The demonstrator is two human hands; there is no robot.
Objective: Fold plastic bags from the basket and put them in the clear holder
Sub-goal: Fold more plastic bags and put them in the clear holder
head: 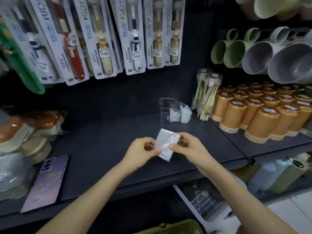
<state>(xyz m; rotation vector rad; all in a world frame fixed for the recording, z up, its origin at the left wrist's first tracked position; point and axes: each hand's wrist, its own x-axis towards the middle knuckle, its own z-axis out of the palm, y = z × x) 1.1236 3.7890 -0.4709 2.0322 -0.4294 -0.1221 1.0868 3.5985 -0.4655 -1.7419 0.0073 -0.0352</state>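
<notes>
The left hand and right hand pinch the folded plastic bag between their fingers from 9 and 3 o'clock above the shelf, probably keeping its creases tight for the clear holder at 12 o'clock.

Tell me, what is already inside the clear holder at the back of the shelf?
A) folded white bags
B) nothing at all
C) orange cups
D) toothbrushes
A: folded white bags sit in the clear holder; the toothbrushes stand in their own tube beside it, the orange cups further right. The left hand and right hand pinch another plastic bag in front.
</notes>
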